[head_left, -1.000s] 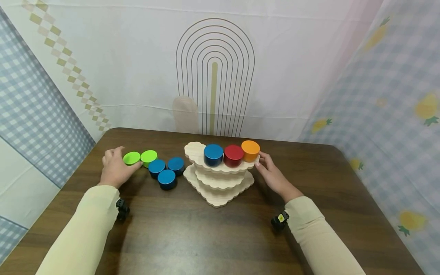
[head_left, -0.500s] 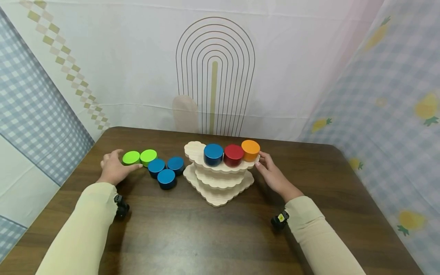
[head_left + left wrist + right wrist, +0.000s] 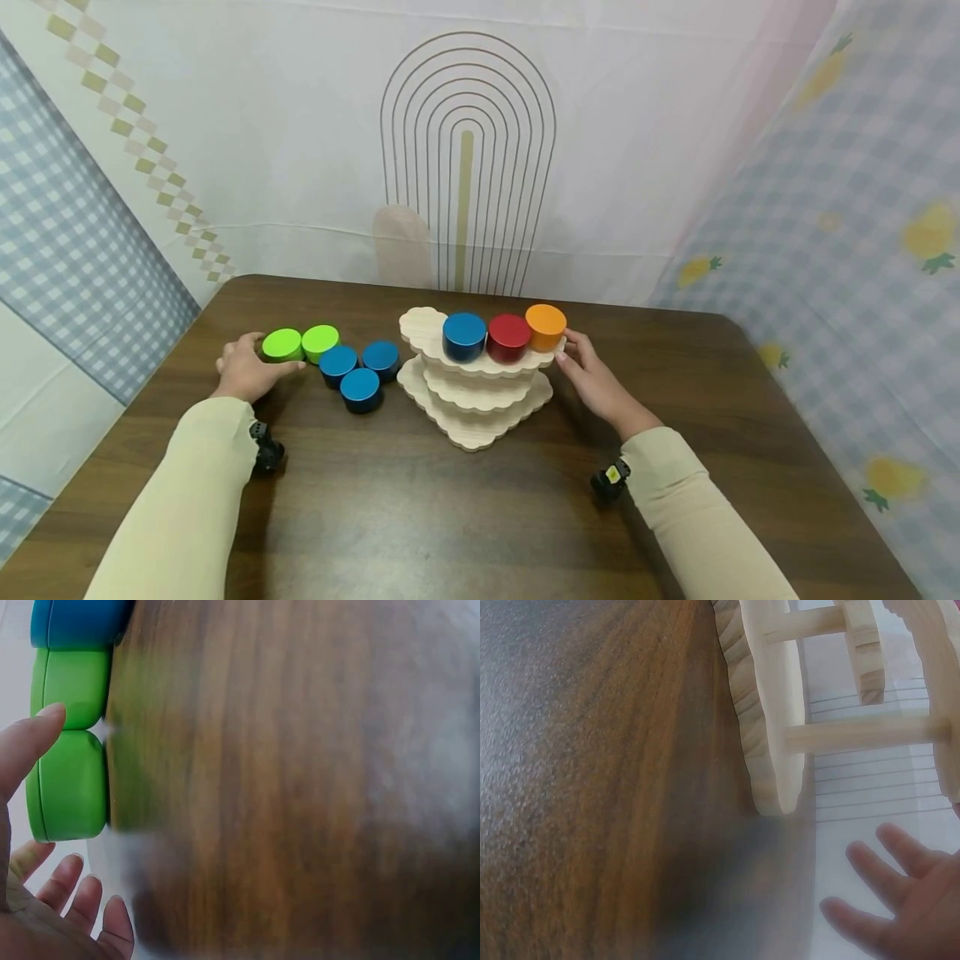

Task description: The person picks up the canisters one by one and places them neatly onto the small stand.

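The left hand (image 3: 246,372), fingers apart, was around the leftmost green block (image 3: 282,345); then came another green block (image 3: 320,344) and three blue blocks (image 3: 361,390). Further right, a wooden stand (image 3: 480,392) bore blue, red and orange blocks (image 3: 508,340); the right hand (image 3: 600,390) pinched its right edge.

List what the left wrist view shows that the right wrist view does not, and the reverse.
Only left wrist: two green blocks, part of a blue block and the left hand.

Only right wrist: the wooden stand with its posts, printed lines on the backdrop and the right hand.

Both: the brown tabletop.
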The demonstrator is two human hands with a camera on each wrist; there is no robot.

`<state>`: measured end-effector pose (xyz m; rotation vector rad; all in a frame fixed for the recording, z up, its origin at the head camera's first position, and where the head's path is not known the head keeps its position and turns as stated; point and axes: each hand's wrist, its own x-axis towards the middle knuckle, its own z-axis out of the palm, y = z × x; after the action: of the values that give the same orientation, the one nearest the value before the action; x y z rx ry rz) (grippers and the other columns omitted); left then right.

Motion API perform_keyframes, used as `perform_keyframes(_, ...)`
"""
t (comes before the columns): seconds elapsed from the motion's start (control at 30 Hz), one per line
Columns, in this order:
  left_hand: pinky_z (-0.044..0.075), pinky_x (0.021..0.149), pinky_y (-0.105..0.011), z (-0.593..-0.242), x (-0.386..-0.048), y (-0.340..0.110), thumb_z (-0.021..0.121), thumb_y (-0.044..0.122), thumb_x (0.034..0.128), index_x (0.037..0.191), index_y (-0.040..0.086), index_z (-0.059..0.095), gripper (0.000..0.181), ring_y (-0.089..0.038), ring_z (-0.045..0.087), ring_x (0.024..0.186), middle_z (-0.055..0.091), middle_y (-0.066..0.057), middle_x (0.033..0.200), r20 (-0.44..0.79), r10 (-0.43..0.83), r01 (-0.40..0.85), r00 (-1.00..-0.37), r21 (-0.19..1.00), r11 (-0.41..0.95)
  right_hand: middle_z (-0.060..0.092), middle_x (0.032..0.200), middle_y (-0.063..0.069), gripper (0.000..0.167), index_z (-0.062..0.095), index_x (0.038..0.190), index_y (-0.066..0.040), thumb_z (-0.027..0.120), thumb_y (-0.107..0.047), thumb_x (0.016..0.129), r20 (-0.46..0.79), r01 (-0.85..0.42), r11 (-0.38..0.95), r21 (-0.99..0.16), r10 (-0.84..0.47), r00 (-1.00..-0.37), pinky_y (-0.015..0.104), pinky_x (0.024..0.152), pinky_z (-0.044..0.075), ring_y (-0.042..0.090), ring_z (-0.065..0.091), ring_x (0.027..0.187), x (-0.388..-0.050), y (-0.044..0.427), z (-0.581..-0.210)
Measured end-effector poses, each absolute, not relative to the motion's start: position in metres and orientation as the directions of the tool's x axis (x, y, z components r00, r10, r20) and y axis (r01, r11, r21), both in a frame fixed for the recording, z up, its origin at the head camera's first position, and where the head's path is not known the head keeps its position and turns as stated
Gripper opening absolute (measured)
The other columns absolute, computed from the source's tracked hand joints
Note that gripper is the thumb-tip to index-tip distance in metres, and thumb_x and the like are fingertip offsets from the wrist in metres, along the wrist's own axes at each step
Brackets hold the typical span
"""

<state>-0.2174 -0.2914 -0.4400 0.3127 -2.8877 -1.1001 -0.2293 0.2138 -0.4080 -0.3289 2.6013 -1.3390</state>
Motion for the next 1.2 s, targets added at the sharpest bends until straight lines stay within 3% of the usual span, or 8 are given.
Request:
perform_keyframes(0.43,0.018,0.096,-0.064,-0.4409,-0.221,-0.2871,0.072,0.036,0.0832,0.137,-0.018,0.029,0.087,-0.054,0.026,0.12,0.035,-0.04,0.131,-0.021,-0.206,-0.171,-0.978,0.639,0.75,0.031,0.149,0.023,0.061,0.014,0.153,-0.013,0.036,-0.042,0.104,-0.048,-0.125,0.563,-0.817,-0.283,-0.958,0.062,0.11,0.021,0.042,0.03,0.138,-0.2284,0.2124,-0.4091)
perform_keyframes(0.93,0.021,0.094,-0.063,-0.4453,-0.2224,-0.2831,0.07,0.03,0.0837,0.132,-0.018,0.034,0.077,-0.053,0.031,0.115,0.04,-0.039,0.125,-0.028,-0.257,-0.21,-0.966,0.664,0.718,0.03,0.149,0.024,0.06,0.012,0.153,-0.012,0.036,-0.039,0.104,-0.07,-0.106,0.568,-0.816,-0.28,-0.958,0.063,0.109,0.022,0.043,0.029,0.138,-0.2268,0.2113,-0.4058)
perform_keyframes(1.2,0.021,0.096,-0.06,-0.4487,-0.2239,-0.2832,0.068,0.031,0.0857,0.132,-0.018,0.036,0.074,-0.052,0.033,0.116,0.041,-0.039,0.129,0.003,-0.317,-0.227,-0.948,0.692,0.685,0.031,0.148,0.023,0.061,0.015,0.152,-0.015,0.036,-0.045,0.103,-0.052,-0.118,0.559,-0.821,-0.278,-0.959,0.063,0.108,0.023,0.042,0.03,0.137,-0.2289,0.2139,-0.4103)
